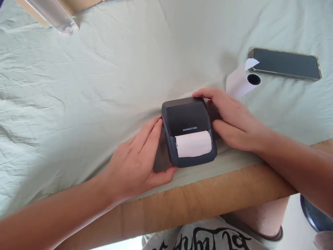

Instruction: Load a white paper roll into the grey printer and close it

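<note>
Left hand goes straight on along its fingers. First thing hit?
The black printer. The left hand is right at its side, apparently touching, so likely no gap; depth is hard to judge from one view.

A matt, smooth, dark plastic printer [187,116] has a strip of plain white paper [194,144] with a slightly ragged edge. Nearby are a smooth paper roll [236,81] and a phone [286,63] with a glossy dark screen and a shiny, translucent-looking rim. Wrinkled, matt pale cloth [104,69] covers the table, whose edge [208,194] is bare, grained wood. At upper left: glossy clear plastic [53,15] and dull brown cardboard [83,4].
</note>
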`<control>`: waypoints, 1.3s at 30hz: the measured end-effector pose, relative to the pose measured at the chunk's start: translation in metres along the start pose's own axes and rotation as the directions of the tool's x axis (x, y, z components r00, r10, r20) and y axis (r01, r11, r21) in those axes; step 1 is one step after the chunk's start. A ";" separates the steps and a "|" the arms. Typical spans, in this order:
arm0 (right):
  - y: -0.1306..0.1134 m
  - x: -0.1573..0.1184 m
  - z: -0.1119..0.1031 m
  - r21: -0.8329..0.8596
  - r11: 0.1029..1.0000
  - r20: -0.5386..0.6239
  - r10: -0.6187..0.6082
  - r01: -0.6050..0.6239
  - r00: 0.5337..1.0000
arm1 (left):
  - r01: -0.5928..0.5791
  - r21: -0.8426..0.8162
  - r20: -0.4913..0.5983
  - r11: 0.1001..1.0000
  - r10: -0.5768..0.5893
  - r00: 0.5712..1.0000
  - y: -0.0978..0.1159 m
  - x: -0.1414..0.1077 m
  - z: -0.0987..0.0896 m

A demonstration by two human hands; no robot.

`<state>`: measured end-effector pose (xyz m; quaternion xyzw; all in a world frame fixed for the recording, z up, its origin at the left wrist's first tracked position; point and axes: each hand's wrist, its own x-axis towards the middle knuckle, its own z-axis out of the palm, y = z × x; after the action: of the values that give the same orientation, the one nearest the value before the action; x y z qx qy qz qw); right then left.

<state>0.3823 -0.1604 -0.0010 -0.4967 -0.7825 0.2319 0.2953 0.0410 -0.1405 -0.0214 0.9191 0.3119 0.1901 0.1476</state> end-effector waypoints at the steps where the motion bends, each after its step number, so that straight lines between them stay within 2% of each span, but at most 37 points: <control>1: 0.001 -0.001 0.002 -0.018 1.000 0.005 -0.011 0.011 1.000 | -0.028 0.025 -0.004 0.999 0.028 1.000 0.002 0.000 -0.001; 4: 0.001 -0.002 0.007 -0.053 0.998 -0.004 -0.028 0.028 1.000 | -0.099 0.127 0.008 0.987 0.099 0.995 0.008 0.000 -0.004; 8: -0.001 -0.003 0.009 -0.056 0.998 -0.016 -0.018 0.018 1.000 | -0.112 0.205 0.019 0.972 0.111 0.994 0.013 0.002 -0.006; 15: -0.007 -0.004 0.008 -0.073 0.996 0.015 -0.051 0.052 0.999 | -0.001 0.050 0.006 0.999 0.000 1.000 0.007 -0.004 -0.003; 18: -0.006 -0.004 0.009 -0.081 0.994 0.019 -0.075 0.077 0.997 | 0.037 0.050 0.003 0.998 -0.037 0.999 0.005 -0.006 0.001; 23: 0.004 -0.004 0.013 -0.039 0.995 0.005 -0.094 0.094 0.996 | 0.026 0.031 -0.029 0.999 -0.025 0.999 0.005 -0.003 0.000; 28: 0.003 -0.004 0.003 0.056 0.998 -0.043 0.014 -0.011 0.999 | 0.035 -0.023 0.087 0.999 -0.033 0.996 0.005 0.003 -0.009; 32: -0.005 0.002 -0.010 -0.039 0.993 -0.046 -0.114 0.112 0.992 | 0.041 -0.041 -0.022 0.998 -0.041 0.999 0.004 0.002 -0.001; 36: -0.015 0.009 -0.014 -0.162 0.972 -0.170 -0.197 0.170 0.965 | 0.067 -0.011 -0.003 0.998 -0.067 0.998 0.005 0.001 0.003; 39: -0.028 0.012 -0.013 -0.181 0.980 -0.281 -0.135 0.085 0.950 | 0.038 0.005 0.060 0.999 -0.038 0.997 0.004 0.003 -0.004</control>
<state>0.3694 -0.1602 0.0299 -0.5038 -0.7736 0.0729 0.3773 0.0431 -0.1408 -0.0157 0.9186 0.3252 0.1589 0.1586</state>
